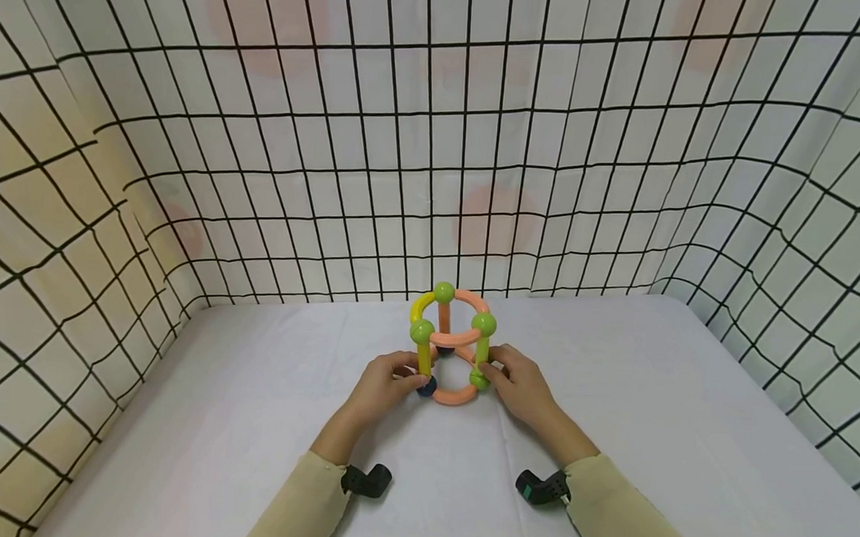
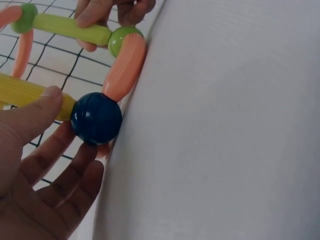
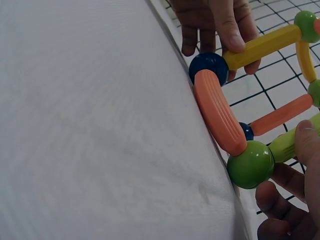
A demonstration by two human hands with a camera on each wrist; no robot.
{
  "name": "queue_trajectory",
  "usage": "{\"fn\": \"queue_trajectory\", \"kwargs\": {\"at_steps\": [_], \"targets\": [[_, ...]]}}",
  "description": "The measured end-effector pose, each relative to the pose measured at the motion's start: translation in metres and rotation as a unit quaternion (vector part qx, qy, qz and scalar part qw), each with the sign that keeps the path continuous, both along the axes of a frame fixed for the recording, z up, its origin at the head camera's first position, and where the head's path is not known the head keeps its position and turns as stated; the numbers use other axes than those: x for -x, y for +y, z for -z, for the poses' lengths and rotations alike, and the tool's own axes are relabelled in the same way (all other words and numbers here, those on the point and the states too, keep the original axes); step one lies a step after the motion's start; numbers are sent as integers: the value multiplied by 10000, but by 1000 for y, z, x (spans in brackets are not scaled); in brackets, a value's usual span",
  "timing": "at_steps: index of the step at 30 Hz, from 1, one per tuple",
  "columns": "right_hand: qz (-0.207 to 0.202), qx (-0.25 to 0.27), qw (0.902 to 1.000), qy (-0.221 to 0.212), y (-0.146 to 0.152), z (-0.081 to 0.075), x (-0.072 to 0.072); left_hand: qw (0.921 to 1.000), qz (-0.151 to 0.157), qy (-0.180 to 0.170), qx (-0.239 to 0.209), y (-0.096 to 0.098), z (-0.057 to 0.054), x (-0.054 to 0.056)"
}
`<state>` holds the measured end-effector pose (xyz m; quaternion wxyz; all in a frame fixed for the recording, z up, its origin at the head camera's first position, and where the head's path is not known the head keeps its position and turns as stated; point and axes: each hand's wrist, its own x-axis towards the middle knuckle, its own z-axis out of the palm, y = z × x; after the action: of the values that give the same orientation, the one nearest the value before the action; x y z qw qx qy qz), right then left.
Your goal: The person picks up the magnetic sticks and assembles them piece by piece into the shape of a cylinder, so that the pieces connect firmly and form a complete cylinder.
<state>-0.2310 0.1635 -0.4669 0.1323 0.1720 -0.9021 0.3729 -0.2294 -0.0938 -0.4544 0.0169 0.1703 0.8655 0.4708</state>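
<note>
A frame of toy rods and balls stands on the table, with a ring of curved rods at top and bottom joined by upright rods. My left hand [image 1: 385,385] pinches the yellow upright rod [image 2: 20,92] at its lower end, just above a dark blue ball [image 2: 96,118]. On the other side my right hand [image 1: 522,382] grips the light green upright rod [image 3: 285,146] above a green ball [image 3: 251,164]. An orange curved rod [image 3: 218,111] links those two lower balls. At the back is an orange upright rod [image 1: 445,318]. Green balls [image 1: 444,292] join the upper ring.
White cloth covers the table [image 1: 250,421]. Behind and along both sides rises a white sheet with a black grid [image 1: 377,170]. Each wrist wears a black camera strap [image 1: 367,480].
</note>
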Motion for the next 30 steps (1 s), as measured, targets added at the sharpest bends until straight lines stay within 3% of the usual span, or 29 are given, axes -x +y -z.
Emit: {"fn": "queue_trajectory", "kwargs": {"at_steps": [14, 30], "targets": [[-99, 277, 9990, -327, -1, 2, 1, 10000, -89, 16, 30, 3, 3, 2], [-71, 251, 9995, -177, -2, 4, 0, 9998, -123, -107, 81, 4, 4, 2]]}}
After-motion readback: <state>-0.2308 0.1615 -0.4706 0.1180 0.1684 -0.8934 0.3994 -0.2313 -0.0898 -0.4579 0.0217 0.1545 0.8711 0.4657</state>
